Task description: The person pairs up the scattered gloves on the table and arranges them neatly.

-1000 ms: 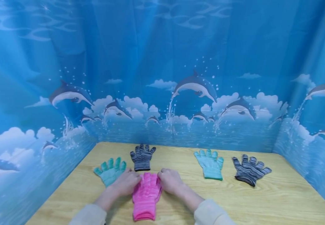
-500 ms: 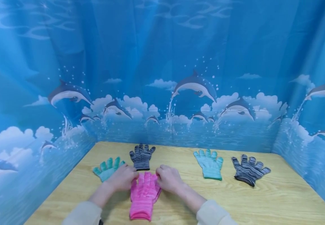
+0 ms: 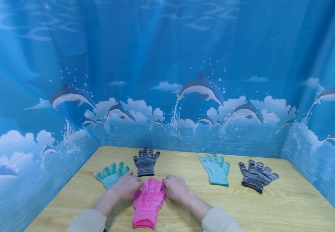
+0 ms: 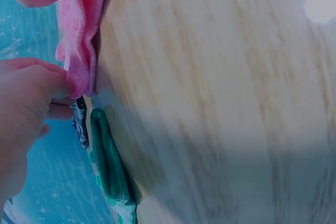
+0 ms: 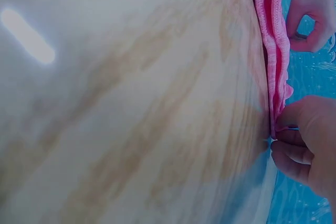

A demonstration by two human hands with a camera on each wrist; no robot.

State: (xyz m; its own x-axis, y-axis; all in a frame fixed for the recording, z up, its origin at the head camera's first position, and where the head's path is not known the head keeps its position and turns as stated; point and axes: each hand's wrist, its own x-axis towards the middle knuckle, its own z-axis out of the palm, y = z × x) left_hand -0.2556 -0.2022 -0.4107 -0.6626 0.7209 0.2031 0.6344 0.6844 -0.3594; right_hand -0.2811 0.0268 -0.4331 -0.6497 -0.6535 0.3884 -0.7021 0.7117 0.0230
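Observation:
A pink knit glove (image 3: pixel 148 203) lies on the table with its fingers pointing away and its cuff toward me. My left hand (image 3: pixel 126 186) pinches its left edge near the fingers; in the left wrist view, the thumb presses on the pink fabric (image 4: pixel 79 72). On the opposite edge my right hand (image 3: pixel 176 188) pinches the fabric between thumb and fingers, as the right wrist view shows. Pink layers (image 5: pixel 274 51) lie one over another there; I cannot tell whether they are one glove or two. Beside my left hand lies a green glove (image 3: pixel 111 177), its lower part hidden.
Behind the pink glove lies a grey striped glove (image 3: pixel 146 162). To the right are another green glove (image 3: pixel 217 170) and another grey striped glove (image 3: pixel 257 175). A blue dolphin-print curtain (image 3: pixel 167 80) borders the wooden table (image 3: pixel 242 209) at the back and sides.
Both hands and the pink glove have shifted slightly left, the left hand most, then moved a touch toward me. Both hands keep their hold. The other gloves lie as before.

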